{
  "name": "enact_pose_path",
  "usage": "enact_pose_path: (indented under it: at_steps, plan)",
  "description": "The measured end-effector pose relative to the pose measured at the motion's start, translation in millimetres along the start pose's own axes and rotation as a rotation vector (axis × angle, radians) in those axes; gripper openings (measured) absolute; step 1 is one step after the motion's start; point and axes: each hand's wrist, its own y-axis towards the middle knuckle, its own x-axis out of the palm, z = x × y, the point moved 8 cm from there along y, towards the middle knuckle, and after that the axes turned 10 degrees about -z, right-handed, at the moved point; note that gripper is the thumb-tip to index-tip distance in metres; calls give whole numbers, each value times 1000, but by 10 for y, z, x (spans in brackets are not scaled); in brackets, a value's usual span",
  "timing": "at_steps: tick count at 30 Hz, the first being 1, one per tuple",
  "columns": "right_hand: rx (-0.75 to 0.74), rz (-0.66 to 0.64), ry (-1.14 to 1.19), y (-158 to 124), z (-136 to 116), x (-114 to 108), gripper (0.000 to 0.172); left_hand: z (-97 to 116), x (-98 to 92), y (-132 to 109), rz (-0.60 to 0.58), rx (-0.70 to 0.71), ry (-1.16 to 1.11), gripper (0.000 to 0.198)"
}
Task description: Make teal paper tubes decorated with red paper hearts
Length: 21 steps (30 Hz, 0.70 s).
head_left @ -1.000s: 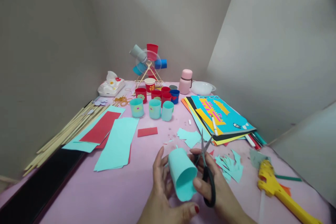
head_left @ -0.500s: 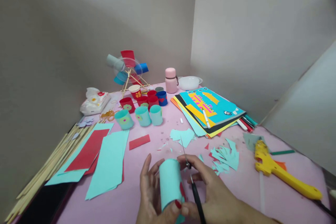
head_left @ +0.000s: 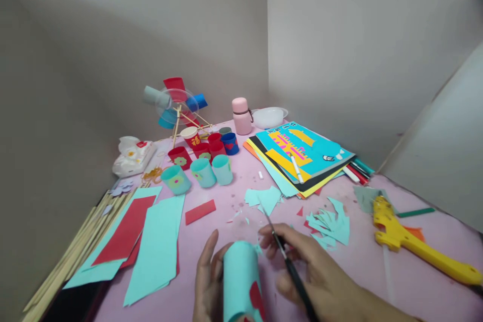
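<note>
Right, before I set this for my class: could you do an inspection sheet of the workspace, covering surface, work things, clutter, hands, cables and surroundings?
Surface: pink table, some dark spots.
Work things: turquoise tube; scissors.
Clutter: scraps and glue gun on the right; sheets and sticks on the left.
Hands: left hand around the tube; right hand holding the scissors.
Cables: dark stub at the glue gun's end, possibly a cord, cut off by the frame.
Surroundings: grey walls behind and at the sides.

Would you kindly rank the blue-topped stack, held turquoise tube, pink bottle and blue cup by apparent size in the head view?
Largest first:
Blue-topped stack
Turquoise tube, perhaps through nearness
Pink bottle
Blue cup
</note>
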Motion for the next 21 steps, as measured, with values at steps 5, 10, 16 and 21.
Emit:
enact_pose_path:
  at_steps: [5, 10, 16, 21]
  plan:
    - [117, -59, -361, 50, 72, -48, 30, 86, -65, -19, -34, 48, 19, 130]
    - [162, -125, -540, 51, 124, -69, 41, 82, -178, 6, -45, 21, 4, 121]
    - [186, -258, -651, 172, 33, -10, 24, -28, -381, 101, 77, -140, 42, 95]
    - [123, -188, -529, 196, 143, 43, 19, -93, -399, 116, 68, -193, 5, 93]
